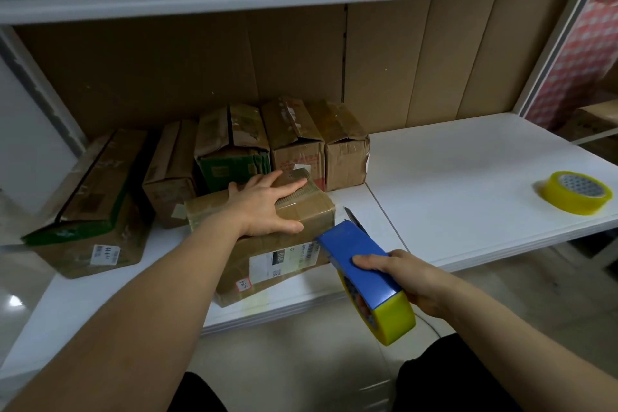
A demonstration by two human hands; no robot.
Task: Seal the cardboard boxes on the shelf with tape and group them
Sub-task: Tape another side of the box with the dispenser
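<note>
Two hands engaged in sealing: left hand (pixel 267 202), fingers spread, presses the front brown cardboard box (pixel 267 244); right hand (pixel 401 274) fingers grip the blue tape dispenser (pixel 361 264), which must next meet the lid seam.

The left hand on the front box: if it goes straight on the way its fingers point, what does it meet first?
Probably the reddish-printed box in the back row. The left hand lies flat on the front box, fingers pointing up-right toward it. Depth is unclear, so the fingers might pass above it.
</note>
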